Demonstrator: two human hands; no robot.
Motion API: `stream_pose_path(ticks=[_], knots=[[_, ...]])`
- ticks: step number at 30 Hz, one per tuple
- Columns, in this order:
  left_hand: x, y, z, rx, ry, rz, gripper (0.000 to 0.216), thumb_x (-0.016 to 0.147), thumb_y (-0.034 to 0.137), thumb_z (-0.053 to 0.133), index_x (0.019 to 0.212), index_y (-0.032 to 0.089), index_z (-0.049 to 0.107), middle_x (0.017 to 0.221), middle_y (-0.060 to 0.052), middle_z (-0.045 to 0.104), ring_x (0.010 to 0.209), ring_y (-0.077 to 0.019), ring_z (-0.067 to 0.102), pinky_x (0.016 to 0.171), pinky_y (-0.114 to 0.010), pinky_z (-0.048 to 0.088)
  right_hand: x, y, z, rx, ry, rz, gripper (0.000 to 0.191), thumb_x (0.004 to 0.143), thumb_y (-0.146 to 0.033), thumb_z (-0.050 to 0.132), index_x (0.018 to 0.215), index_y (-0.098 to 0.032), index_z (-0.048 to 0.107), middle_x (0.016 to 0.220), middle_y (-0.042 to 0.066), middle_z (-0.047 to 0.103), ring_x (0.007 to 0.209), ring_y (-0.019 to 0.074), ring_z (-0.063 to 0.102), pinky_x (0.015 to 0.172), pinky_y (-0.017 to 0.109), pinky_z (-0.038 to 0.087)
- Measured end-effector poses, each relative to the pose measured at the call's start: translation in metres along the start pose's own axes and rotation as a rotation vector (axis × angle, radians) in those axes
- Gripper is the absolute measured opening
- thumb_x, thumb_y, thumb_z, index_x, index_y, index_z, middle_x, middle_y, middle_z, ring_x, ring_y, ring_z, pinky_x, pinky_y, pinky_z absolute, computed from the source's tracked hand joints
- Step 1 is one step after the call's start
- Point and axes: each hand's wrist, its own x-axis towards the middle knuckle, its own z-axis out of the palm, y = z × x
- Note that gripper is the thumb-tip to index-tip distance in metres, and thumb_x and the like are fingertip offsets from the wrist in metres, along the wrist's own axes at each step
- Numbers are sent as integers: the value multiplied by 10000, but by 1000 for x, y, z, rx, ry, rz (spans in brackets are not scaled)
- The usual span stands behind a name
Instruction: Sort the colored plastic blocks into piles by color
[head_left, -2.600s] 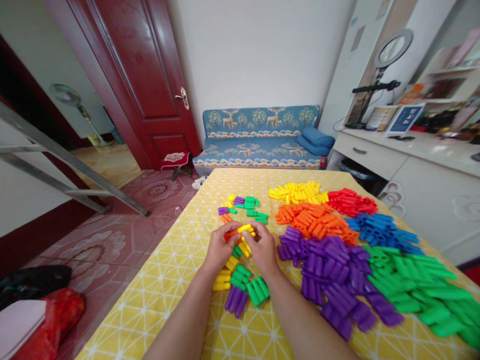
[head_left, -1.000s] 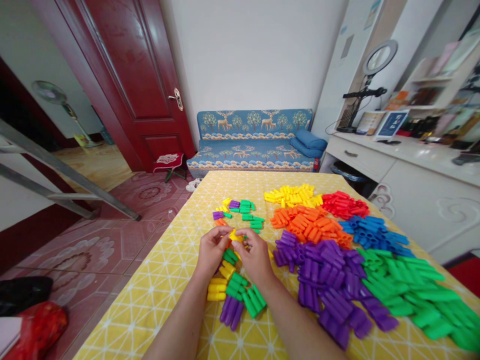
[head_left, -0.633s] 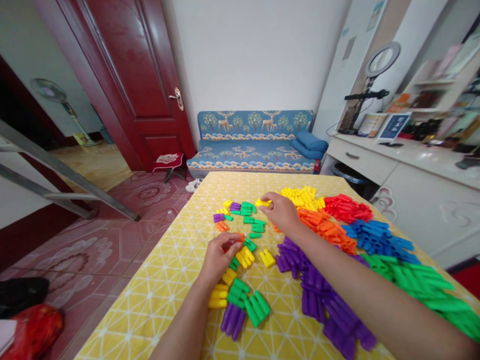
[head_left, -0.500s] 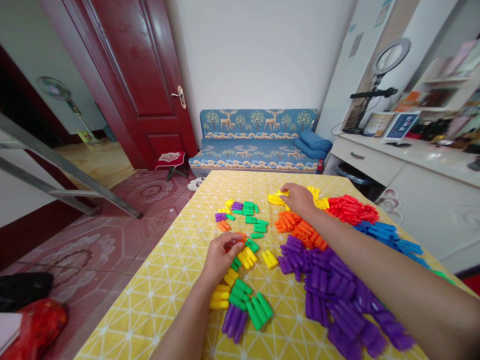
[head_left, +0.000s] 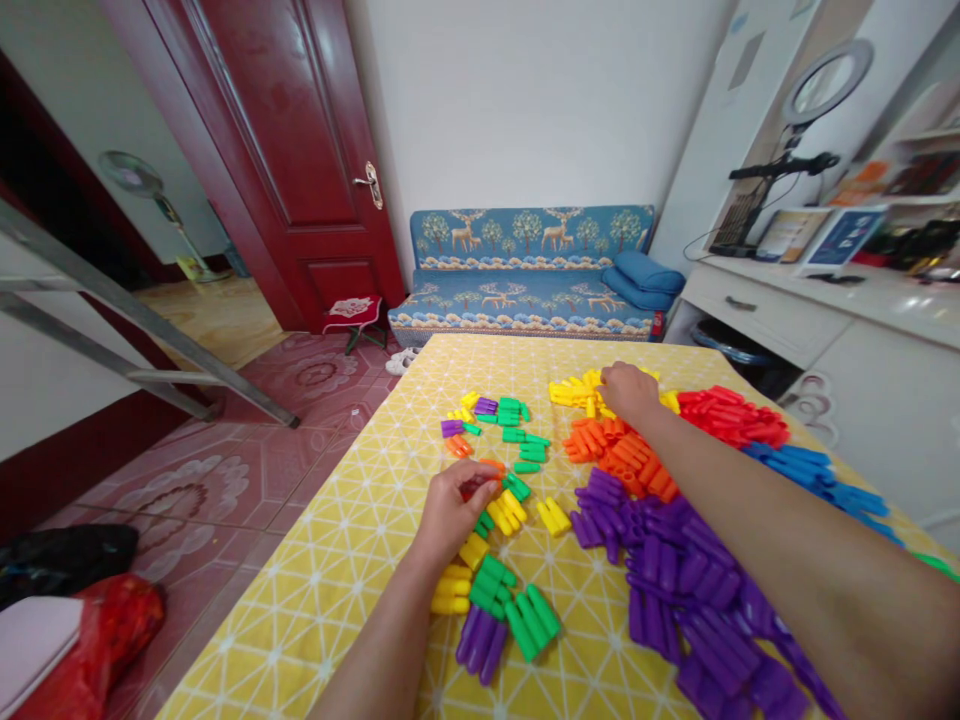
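Head view: no readable writing on yellow blocks [head_left: 574, 392].

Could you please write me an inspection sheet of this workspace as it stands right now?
Surface: table under a yellow cloth with a white line pattern.
Job's things: joined chain of blocks in yellow, green and purple near the front edge; yellow pile at the far side.
Clutter: sorted heaps of orange blocks, red blocks, blue blocks and purple blocks; small loose pieces.
Grippers: left hand rests on the chain's upper end, fingers curled; right hand reaches into the yellow pile, grasp hidden.
Cables: a cord trails from the ring light stand.
Surroundings: red door, blue sofa, white cabinet.
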Motion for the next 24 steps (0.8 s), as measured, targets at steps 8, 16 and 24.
stream_pose_path(ticks=[8,16,24], knots=[[1,-1,0,35,-3,50,149,775,254,658,881,175,726,872,-69,727,752,-181,671,692,-280,534,-79,-52,-37,173,-4,-215,209,865,-329,514,944,-267,697,982,20,698,917,170,628,719,243,418],[-5,12,-3,365,-195,276,345,664,300,758,999,226,723,960,-83,717,878,-245,649,796,-354,515,-202,-102,-32,258,-169,-305,224,797,-285,613,1009,-234,667,934,93,673,801,240,654,627,288,410],[-10,15,-4,408,-178,240,524,659,122,691,1169,235,650,1145,-80,680,1042,-255,617,932,-389,462,-235,-118,-23,639,-113,-138,178,820,-263,556,980,-240,633,1001,46,642,838,186,633,688,270,432]])
